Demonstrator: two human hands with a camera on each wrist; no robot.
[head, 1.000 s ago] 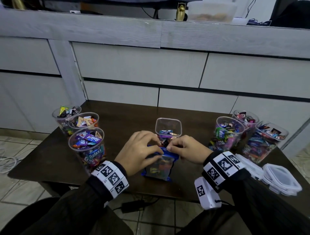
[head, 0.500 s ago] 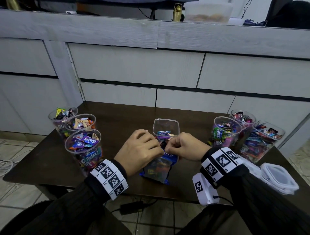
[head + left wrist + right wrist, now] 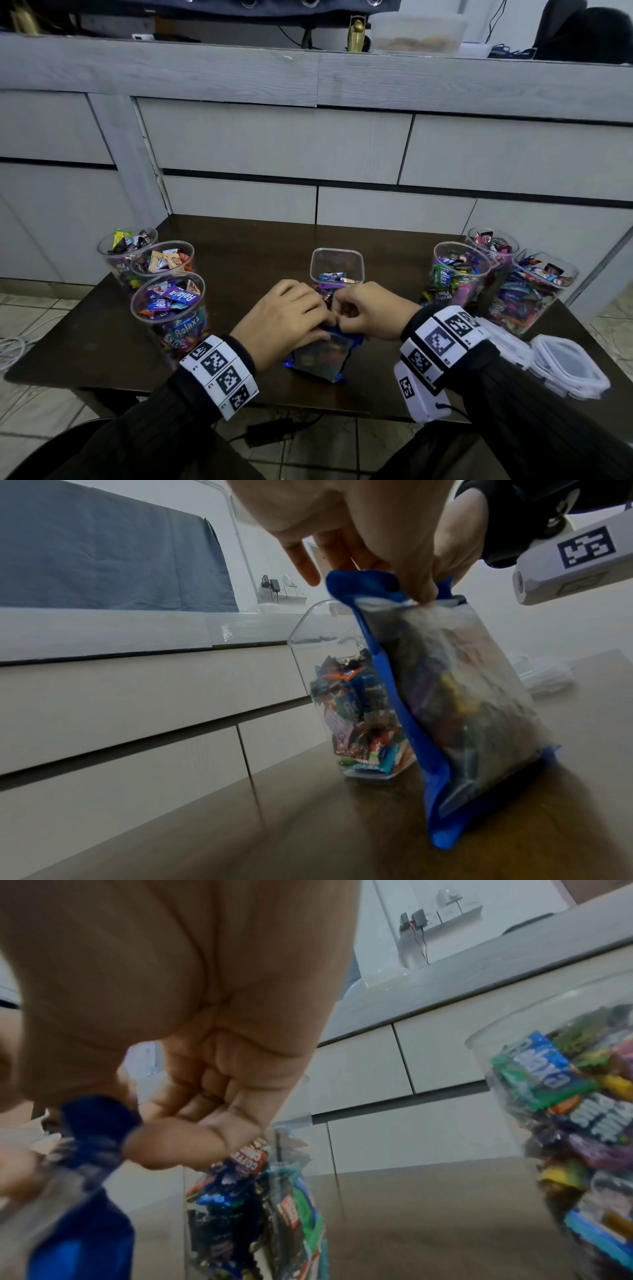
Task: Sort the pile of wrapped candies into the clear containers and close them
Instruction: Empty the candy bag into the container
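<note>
Head view: left hand [image 3: 286,317] and right hand [image 3: 371,313] pinching top of blue-edged candy bag [image 3: 323,356] at frame centre, probably to open it; square clear container [image 3: 337,265] just behind on the surface [image 3: 260,250], ready for filling.

Left wrist view: fingers [image 3: 419,588] clamped on bag's top edge, bag upright.

Right wrist view: thumb and forefinger nipping blue seal, other fingers curled.
</note>
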